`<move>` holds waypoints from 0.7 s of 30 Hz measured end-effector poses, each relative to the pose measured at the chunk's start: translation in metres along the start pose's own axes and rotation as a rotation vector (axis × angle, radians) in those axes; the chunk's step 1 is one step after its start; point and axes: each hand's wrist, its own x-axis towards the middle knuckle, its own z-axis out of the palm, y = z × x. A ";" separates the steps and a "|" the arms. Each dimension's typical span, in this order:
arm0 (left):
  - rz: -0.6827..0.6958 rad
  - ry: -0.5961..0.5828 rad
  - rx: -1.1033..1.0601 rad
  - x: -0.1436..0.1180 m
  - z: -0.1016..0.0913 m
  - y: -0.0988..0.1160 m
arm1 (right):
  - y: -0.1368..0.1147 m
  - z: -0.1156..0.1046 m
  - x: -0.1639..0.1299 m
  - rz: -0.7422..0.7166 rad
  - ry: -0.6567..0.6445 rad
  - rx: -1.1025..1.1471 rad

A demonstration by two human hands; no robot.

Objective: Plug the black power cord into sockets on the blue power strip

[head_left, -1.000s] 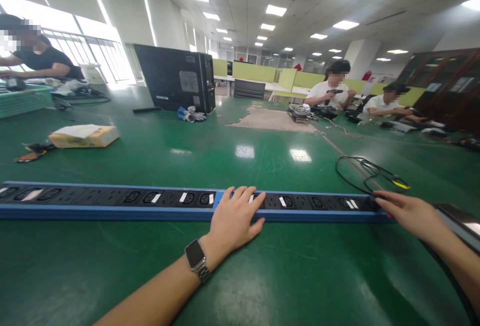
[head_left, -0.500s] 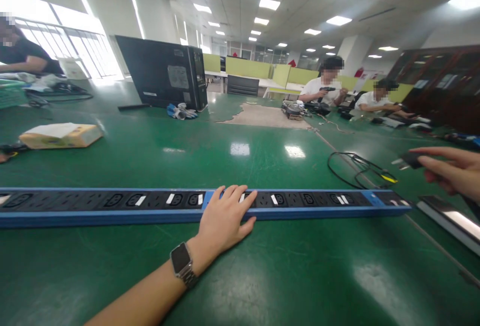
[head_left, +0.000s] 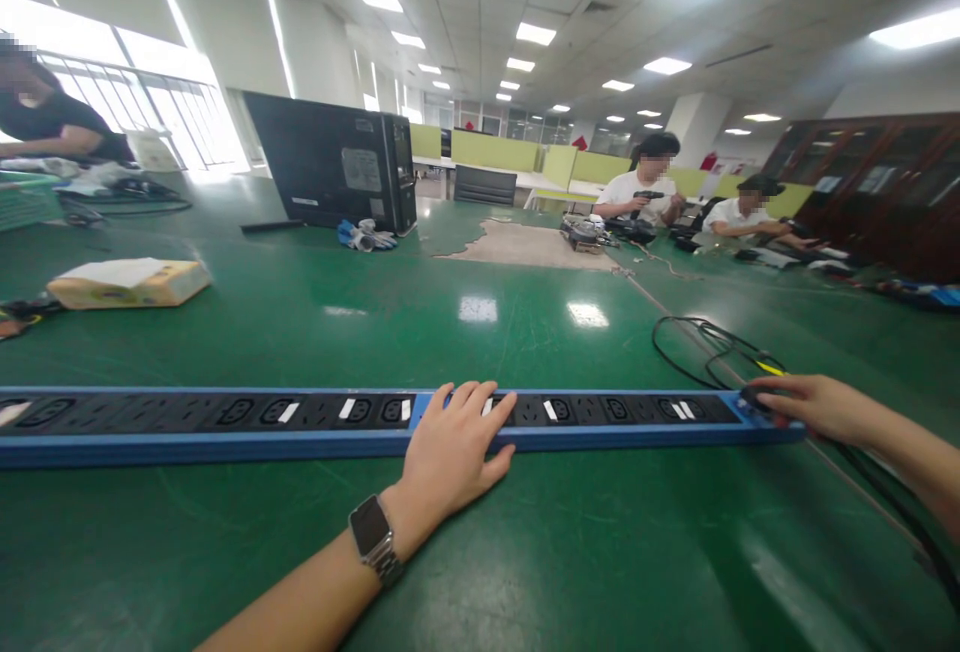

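A long blue power strip point(head_left: 225, 424) with a row of black sockets lies across the green table point(head_left: 525, 552) in front of me. My left hand point(head_left: 450, 447), with a watch on its wrist, rests flat on the strip's middle, fingers spread over the sockets. My right hand point(head_left: 814, 407) is at the strip's right end. Its fingertips pinch a black plug point(head_left: 750, 398) against the end socket. A black cable point(head_left: 892, 497) trails from under that hand toward the lower right.
A loose coil of black cable point(head_left: 705, 347) lies just behind the strip's right end. A flat yellowish box point(head_left: 127, 282) sits at the left, with a black computer tower point(head_left: 330, 162) and gloves point(head_left: 365, 235) farther back. Co-workers point(head_left: 645, 187) sit at the far right and another person point(head_left: 45, 127) at the far left.
My right hand lifted off the strip's right end with the black plug, then came back down onto that end. My left hand stayed on the strip's middle.
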 end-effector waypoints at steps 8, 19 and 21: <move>-0.005 0.010 -0.003 -0.001 0.000 0.000 | -0.012 0.000 0.018 0.082 -0.184 -0.284; 0.001 -0.007 -0.019 -0.003 -0.001 -0.001 | -0.018 0.015 0.020 0.131 -0.175 -0.277; -0.003 -0.006 -0.018 -0.003 -0.001 -0.001 | -0.018 0.017 0.017 0.113 -0.153 -0.274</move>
